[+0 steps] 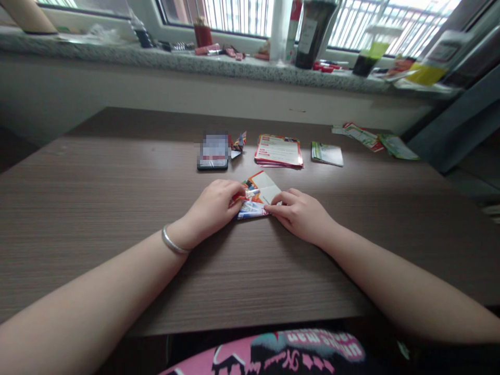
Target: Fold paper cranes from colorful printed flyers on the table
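A partly folded sheet of printed paper lies on the table between my hands. Its upper part shows white with an orange picture, and a blue-and-white flap is folded over along the near edge. My left hand, with a silver bangle on the wrist, is closed on the paper's left side, thumb and fingers pinching it. From the right, my right hand presses its fingers on the right end of the flap; its fingertips touch the paper.
Behind the paper lie a phone, a small folded paper piece, a stack of printed sheets and a small green-white stack. Green leaflets lie at the far right. Bottles and small items crowd the granite windowsill.
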Tool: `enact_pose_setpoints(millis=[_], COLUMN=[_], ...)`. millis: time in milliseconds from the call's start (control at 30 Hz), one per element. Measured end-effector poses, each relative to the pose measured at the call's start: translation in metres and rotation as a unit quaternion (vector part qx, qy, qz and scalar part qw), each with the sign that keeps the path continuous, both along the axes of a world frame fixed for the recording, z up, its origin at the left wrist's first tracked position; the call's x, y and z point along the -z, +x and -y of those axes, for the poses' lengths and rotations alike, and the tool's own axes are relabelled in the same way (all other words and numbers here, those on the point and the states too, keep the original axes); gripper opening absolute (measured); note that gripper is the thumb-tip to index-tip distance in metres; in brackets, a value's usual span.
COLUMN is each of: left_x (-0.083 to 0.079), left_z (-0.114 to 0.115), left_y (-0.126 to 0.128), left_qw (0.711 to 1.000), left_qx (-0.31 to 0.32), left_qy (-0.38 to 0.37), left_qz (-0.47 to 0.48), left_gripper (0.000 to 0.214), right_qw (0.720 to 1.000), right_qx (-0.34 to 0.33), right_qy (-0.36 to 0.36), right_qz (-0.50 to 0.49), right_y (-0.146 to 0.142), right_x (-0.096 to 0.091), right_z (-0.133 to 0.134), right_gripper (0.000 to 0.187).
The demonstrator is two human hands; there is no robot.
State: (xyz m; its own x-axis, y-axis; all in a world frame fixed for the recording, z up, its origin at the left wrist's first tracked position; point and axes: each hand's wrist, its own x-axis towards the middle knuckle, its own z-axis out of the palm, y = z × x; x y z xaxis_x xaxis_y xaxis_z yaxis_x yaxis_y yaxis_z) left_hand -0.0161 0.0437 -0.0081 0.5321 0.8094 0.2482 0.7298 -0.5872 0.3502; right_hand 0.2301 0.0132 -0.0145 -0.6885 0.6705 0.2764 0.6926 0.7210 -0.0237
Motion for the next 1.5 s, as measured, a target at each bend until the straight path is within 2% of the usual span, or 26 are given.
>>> enact_pose_setpoints(millis=[133, 200, 367, 1233, 1500], left_x=[0.0, 0.001, 0.001, -0.01, -0.008], left_z=[0.007, 0.012, 0.021, 0.025, 0.021], left_y=[-0.002, -0.002, 0.001, 0.001, 0.002], left_qw=[0.996, 0.994, 0.992, 0.991, 0.99], left_qx=[0.093, 0.108, 0.094, 0.05, 0.08], left_qy=[0.012, 0.022, 0.041, 0.041, 0.039], left_qz=[-0.004, -0.022, -0.066, -0.116, -0.112], left_gripper=[0.031, 0.032, 0.032, 0.03, 0.027], right_qw=[1.0, 1.0, 1.0, 0.999, 0.999], right_qx=[0.02, 0.029, 0.031, 0.037, 0.043], right_qy=[0.004, 0.002, -0.003, 0.002, -0.006], right_qz=[0.0, -0.001, 0.004, -0.003, -0.025], right_y=[0.005, 0.007, 0.008, 0.008, 0.003], right_x=[0.001, 0.002, 0.001, 0.003, 0.004], right_z=[-0.005, -0.007, -0.006, -0.005, -0.006], right_gripper=[0.031, 0.032, 0.033, 0.03, 0.031])
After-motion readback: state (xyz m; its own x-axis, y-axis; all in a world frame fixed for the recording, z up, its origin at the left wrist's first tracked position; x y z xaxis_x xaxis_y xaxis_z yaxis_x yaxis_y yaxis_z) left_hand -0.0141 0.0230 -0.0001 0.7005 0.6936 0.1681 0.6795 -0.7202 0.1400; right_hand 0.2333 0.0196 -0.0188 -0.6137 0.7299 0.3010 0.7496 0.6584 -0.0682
